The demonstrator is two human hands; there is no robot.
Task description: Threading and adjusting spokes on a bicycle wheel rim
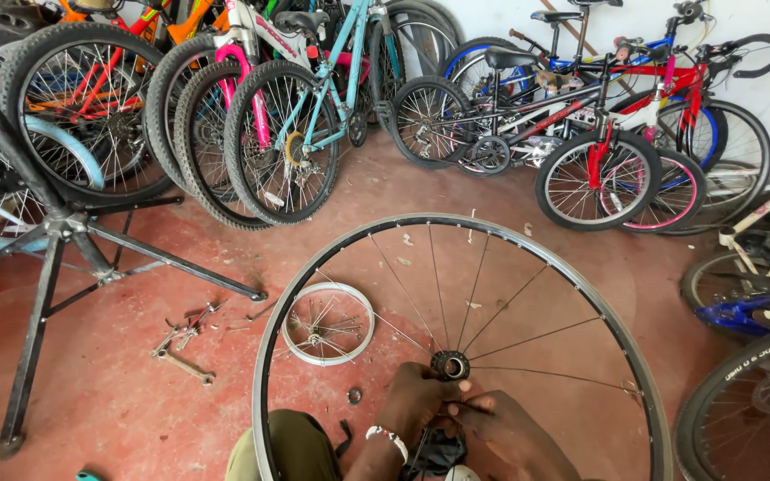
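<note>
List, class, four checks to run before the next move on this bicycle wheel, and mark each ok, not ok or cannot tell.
1. Left hand at the hub: ok.
2. Right hand touching a spoke by the hub: ok.
3. Large rim upright before the person: ok.
4. All spokes fitted: not ok, wide gaps show.
5. Spanners on the floor, outside either grip: ok.

The room is bright with soft, even daylight; I cannot tell from which side it comes. Shadows on the red floor (135,392) are weak, only a faint one under the stand (46,267). The white wall (759,98) at the far right is almost overexposed. The rim (331,267) shines a little. The view bends at the edges, wide-angle style. The hands (456,419) at the near edge look slightly soft; the bikes (314,107) stay sharp.
</note>
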